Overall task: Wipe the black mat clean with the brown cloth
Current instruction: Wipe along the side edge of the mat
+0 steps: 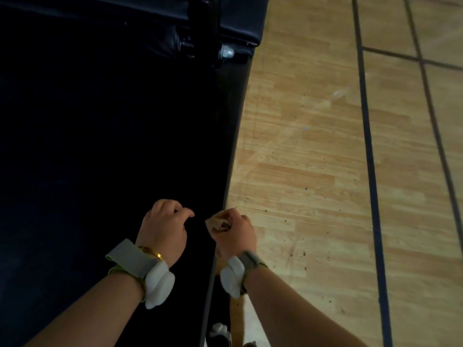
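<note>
Right hand (235,234) clutching bunched brown cloth (218,222) at right edge of black mat (100,134). Left hand (164,229) hovering over mat, fingers loosely curled, holding nothing. Wood floor (313,146) lying beside.

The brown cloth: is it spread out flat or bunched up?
Bunched up. The brown cloth is a crumpled wad gripped in the right hand, near the black mat's edge.

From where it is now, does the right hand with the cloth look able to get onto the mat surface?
Probably yes. The right hand grips the brown cloth at the black mat's right edge; nothing visible lies between them, and the left hand sits further left.
</note>
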The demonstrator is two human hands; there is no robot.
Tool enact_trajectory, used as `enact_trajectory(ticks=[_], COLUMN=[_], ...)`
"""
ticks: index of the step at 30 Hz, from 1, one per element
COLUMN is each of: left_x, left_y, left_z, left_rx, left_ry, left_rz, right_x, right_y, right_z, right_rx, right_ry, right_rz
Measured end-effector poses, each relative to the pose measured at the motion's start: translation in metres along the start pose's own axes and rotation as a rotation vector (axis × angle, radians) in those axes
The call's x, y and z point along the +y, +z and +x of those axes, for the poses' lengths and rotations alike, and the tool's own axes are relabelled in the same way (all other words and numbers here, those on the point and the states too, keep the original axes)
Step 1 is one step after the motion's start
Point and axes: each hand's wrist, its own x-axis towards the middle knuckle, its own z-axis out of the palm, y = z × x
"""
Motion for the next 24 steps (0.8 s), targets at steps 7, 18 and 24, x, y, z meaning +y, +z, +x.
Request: enact_trajectory(ticks=[7,18,24], left_x=[0.002,0.008,0.012], left_y=[0.001,0.008,0.005], left_z=[-0.003,-0.005,-0.003], left_rx=[0.069,0.070,0.024], left_ry=[0.054,0.053,0.036], left_rz=[0.046,0.063,0.050], right_x=[-0.018,-0.002,-0.016], right_y=[-0.019,0.007,-0.006], right_z=[0.048,0.005,0.046], right_rx=[0.013,0.054,0.033], right_ry=[-0.008,-0.032,-0.019], right_rz=[0.225,-0.047,0.164])
